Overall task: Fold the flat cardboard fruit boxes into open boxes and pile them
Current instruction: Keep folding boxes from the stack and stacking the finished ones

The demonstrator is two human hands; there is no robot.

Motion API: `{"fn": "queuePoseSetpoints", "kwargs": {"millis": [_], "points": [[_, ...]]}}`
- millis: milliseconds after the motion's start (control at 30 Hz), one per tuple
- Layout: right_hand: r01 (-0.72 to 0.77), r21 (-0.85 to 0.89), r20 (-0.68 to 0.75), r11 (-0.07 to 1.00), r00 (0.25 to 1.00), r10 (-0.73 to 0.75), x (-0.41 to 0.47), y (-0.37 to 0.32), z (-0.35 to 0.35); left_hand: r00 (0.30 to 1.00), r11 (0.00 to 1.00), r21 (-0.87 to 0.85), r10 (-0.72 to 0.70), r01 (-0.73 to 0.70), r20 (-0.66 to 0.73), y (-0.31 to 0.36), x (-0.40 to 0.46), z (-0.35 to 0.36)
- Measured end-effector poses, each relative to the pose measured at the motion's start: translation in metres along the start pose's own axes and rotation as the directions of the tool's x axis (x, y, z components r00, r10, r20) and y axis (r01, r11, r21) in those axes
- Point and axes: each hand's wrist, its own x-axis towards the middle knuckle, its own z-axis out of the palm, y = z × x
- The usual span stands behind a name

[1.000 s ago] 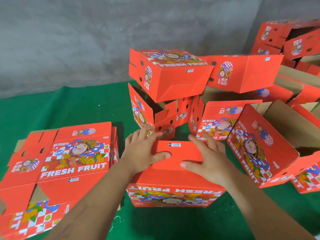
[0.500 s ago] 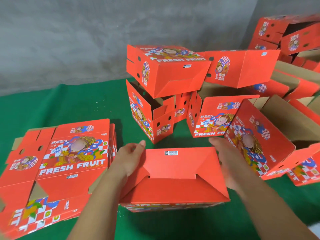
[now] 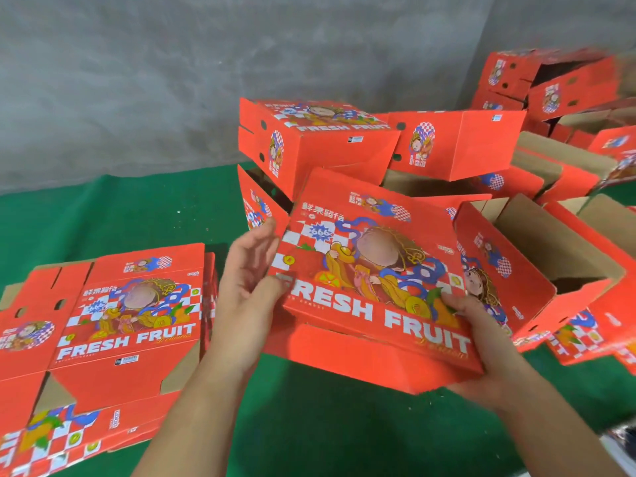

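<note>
I hold a folded red "FRESH FRUIT" box (image 3: 375, 270) lifted and tilted, its printed side facing me. My left hand (image 3: 249, 287) is at its left edge, thumb on the printed face and fingers spread along the side. My right hand (image 3: 471, 342) grips the box's lower right corner, thumb on the print and fingers underneath. A stack of flat unfolded boxes (image 3: 113, 325) lies on the green cloth at the left. Several folded boxes (image 3: 309, 142) are heaped behind and to the right.
The green cloth (image 3: 137, 215) covers the work surface, with a grey concrete wall (image 3: 172, 80) behind. An open box (image 3: 537, 266) lies on its side at the right, brown inside showing. More red boxes (image 3: 550, 84) are piled at the far right corner.
The box was bottom up on the cloth with both hands pressing its flaps. Now it is lifted off the cloth and turned so that its printed side faces me.
</note>
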Motion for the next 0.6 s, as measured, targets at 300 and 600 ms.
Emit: {"fn": "queuePoseSetpoints", "kwargs": {"millis": [300, 600], "points": [[0.324, -0.272, 0.027, 0.906, 0.944, -0.330, -0.017, -0.012, -0.004, 0.882, 0.879, -0.093, -0.460, 0.468, 0.100, -0.039, -0.017, -0.001], [0.695, -0.545, 0.205, 0.468, 0.652, -0.730, -0.033, -0.075, -0.041, 0.990, 0.991, -0.014, -0.131, 0.132, 0.059, -0.041, -0.003, 0.075]]}}
